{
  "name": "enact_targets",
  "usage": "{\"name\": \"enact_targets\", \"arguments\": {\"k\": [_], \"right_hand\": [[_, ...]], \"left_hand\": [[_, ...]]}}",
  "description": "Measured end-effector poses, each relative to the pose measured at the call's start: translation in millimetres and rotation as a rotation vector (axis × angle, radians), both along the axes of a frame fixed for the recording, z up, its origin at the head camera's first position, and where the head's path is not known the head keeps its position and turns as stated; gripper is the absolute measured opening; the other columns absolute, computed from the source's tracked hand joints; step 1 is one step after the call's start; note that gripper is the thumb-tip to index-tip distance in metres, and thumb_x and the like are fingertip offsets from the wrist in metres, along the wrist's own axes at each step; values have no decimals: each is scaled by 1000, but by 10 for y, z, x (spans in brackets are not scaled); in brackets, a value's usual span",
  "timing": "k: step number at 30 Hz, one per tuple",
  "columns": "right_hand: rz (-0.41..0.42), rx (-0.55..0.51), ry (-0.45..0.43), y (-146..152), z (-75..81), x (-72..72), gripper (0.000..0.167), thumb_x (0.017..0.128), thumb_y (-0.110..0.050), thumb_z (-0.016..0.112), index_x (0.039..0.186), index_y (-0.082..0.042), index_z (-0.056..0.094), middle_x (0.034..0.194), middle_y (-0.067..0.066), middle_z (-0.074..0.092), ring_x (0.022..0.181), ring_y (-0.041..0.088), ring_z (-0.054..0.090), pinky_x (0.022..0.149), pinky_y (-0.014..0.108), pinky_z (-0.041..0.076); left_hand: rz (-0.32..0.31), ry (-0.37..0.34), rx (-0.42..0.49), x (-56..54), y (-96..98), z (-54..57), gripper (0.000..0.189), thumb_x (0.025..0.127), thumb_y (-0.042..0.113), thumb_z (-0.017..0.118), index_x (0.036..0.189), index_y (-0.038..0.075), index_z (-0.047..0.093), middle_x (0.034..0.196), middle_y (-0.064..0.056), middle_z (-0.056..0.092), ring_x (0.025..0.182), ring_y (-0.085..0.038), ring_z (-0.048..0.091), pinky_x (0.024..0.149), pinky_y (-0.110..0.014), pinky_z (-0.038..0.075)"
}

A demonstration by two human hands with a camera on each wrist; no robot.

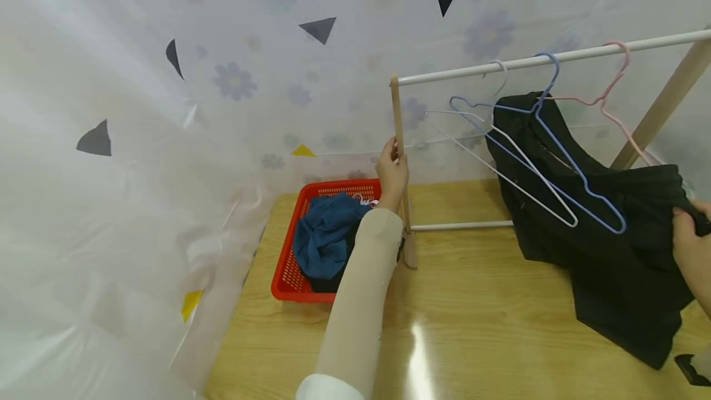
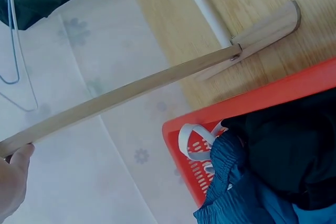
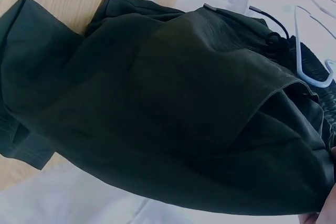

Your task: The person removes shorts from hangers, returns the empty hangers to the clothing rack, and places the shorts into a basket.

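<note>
My left hand (image 1: 393, 176) grips the wooden upright (image 1: 397, 113) at the left end of a clothes rack. In the left wrist view, its thumb (image 2: 22, 157) lies against that upright. At the right, my right hand (image 1: 691, 252) pinches the waistband of black shorts (image 1: 616, 245), which spread sideways behind the hangers. The right wrist view shows the shorts' drawstring (image 3: 270, 17) and a pocket edge. A blue hanger (image 1: 577, 171) and a white hanger (image 1: 513, 147) hang in front of the shorts. The pink hanger (image 1: 604, 100) reaches behind them; whether it is inside the waistband I cannot tell.
A red basket (image 1: 284, 264) with blue and dark clothes (image 1: 324, 233) stands left of the rack on a wooden table (image 1: 472, 326). The white top rail (image 1: 516, 63) carries the hangers. A patterned sheet (image 1: 233, 134) covers the wall behind.
</note>
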State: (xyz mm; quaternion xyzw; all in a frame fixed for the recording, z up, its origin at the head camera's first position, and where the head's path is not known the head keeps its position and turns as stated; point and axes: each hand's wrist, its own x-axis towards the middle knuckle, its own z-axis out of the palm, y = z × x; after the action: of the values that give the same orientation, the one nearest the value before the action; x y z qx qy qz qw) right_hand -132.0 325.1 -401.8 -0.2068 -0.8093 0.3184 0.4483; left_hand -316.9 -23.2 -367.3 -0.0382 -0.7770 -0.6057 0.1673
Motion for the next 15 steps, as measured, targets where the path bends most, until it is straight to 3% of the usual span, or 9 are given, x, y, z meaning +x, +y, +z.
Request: {"name": "enact_targets", "arguments": {"k": [3,9,14,15], "right_hand": [[5,-30,4,9,8,-9,31,92,-14,51,104,12,62,78,-45,26,73,-25,24,68,4,18],[-33,-94,-13,-17,-25,8,37,94,-23,51,109,9,62,79,-45,27,75,-26,25,72,3,19],[-30,-37,79,-9,-23,29,32,93,-17,53,103,12,63,78,-46,28,77,-25,26,73,4,20],[-35,-9,100,-2,-19,33,32,93,-17,53,103,12,63,80,-42,39,79,-21,35,76,4,23]], "left_hand": [[-7,16,5,-6,-11,-12,41,92,-1,52,133,4,50,124,-18,60,114,-27,58,94,-33,49],[21,21,2,0,-51,-38,39,92,3,54,130,4,52,120,-18,61,113,-26,58,93,-31,49],[28,32,-14,11,-49,-41,39,91,4,54,130,2,51,118,-19,62,113,-27,59,92,-31,50],[30,35,-20,11,-45,-41,39,91,4,54,130,1,51,118,-19,62,112,-27,59,92,-31,50]]}}
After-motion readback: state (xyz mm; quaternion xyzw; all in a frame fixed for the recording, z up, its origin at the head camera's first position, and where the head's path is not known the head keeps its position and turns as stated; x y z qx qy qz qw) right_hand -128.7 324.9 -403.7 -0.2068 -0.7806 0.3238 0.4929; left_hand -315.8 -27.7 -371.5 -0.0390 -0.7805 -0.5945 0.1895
